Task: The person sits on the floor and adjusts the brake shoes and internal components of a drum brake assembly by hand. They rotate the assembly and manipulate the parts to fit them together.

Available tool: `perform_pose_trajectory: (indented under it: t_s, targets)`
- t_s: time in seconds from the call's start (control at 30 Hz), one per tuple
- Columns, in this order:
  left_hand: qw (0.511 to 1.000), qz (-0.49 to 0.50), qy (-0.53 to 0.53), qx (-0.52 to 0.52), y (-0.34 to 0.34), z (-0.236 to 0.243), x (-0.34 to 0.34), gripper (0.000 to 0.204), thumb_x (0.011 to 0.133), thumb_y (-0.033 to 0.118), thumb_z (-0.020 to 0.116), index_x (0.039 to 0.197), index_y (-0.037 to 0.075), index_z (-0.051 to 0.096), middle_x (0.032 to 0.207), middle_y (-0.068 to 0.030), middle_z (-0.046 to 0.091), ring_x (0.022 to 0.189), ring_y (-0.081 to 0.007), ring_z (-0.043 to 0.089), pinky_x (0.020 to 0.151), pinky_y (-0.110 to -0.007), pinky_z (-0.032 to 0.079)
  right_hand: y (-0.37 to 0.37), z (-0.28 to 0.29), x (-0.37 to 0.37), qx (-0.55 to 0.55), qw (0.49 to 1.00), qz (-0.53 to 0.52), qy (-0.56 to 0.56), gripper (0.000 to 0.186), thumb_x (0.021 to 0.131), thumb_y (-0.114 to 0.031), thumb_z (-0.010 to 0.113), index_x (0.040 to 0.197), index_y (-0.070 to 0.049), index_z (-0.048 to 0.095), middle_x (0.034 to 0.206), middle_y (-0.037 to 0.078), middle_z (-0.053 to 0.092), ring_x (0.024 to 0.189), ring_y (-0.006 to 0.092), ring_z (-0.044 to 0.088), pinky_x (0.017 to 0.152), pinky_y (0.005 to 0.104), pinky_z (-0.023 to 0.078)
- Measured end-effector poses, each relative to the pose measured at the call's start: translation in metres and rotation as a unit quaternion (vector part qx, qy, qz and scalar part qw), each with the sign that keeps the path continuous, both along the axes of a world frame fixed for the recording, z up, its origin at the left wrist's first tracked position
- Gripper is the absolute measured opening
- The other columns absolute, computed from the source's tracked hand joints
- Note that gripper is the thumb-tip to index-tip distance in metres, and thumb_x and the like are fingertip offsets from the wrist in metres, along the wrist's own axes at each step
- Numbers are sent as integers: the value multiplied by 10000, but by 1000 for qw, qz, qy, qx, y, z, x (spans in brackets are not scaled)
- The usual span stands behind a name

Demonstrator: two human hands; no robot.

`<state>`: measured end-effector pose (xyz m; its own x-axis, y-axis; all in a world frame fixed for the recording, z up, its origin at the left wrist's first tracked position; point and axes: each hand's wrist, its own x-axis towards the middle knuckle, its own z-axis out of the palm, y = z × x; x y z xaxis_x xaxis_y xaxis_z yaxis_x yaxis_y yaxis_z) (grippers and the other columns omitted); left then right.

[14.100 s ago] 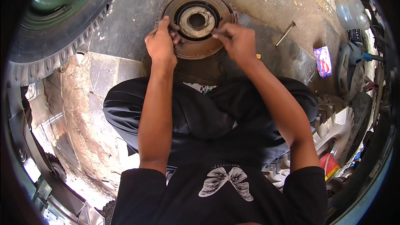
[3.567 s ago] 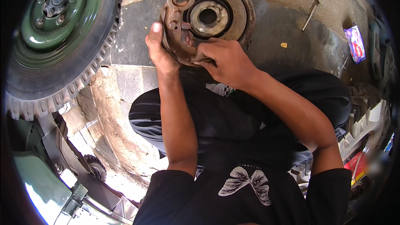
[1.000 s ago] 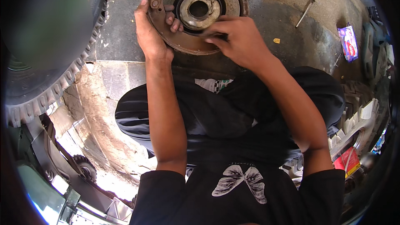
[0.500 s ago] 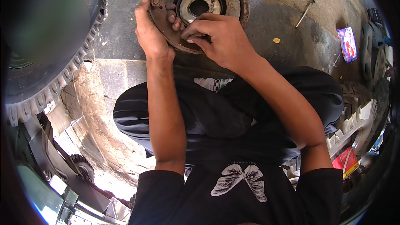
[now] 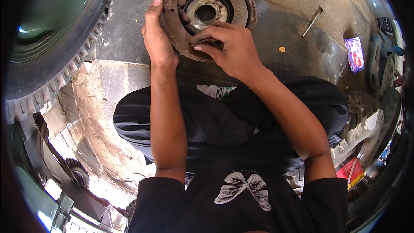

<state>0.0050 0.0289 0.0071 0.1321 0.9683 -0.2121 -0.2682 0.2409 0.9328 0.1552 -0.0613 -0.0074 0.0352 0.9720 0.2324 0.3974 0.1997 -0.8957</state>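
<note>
Your left hand point(image 5: 160, 43) grasps the rusty curved plate point(image 5: 174, 25) by its outer edge, in front of the disc point(image 5: 239, 1), while your right hand point(image 5: 230, 45) has thumb and fingers pinched together at the plate's lower part; I cannot tell what is between them. A firm left grip and light, even pressure from the right should serve best. The tyre point(image 5: 54, 67) bounds your left; more room lies rightward, between disc and rod point(image 5: 312, 23), around a yellow scrap point(image 5: 282, 49).

Left hand point(image 5: 159, 39): grips curved rusty plate point(image 5: 174, 23), ring end far.
Right hand point(image 5: 235, 48): fingers bent at plate's near end.
Round metal part point(image 5: 239, 6): on floor point(image 5: 280, 23), partly behind plate.
</note>
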Motion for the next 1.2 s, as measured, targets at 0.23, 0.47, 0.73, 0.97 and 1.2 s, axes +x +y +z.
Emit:
perform_pose_trajectory:
  t_s: [0.23,0.47,0.73,0.97,1.2]
  targets:
    - [997,72,-6,17,3,-5,4,413,1048,464,594,1119,62,661,930,-35,628,824,-158,606,740,-318,503,-4,-5,-12,3,998,-60,26,168,843,-75,854,1003,-54,806,960,107,777,911,268,779,784,358,602]
    - [999,30,-6,42,0,-5,2,400,1050,460,590,1099,72,673,942,-22,637,809,-145,594,717,-298,490,-2,-3,1,-27,998,-29,41,176,839,-88,862,1006,-57,818,981,117,791,885,237,779,787,334,599]
    - [998,4,-4,60,-1,-1,4,418,1048,470,577,1104,67,675,927,-20,638,790,-143,593,706,-293,486,8,9,-5,-27,998,-39,38,176,842,-90,863,1007,-55,816,991,118,794,902,242,785,779,350,596]
    - [998,14,-6,57,-2,0,4,430,1053,472,562,1105,61,677,936,-37,656,804,-144,612,707,-290,490,-13,-5,1,-19,999,-42,17,161,824,-89,840,972,-62,783,949,137,758,883,344,744,766,412,575]
    - [998,-11,-16,64,-3,-5,1,432,1058,452,551,1143,49,684,974,-37,674,836,-150,629,751,-298,518,3,14,-5,29,999,-32,3,178,831,-41,852,988,-37,768,964,122,768,889,286,775,788,362,605]
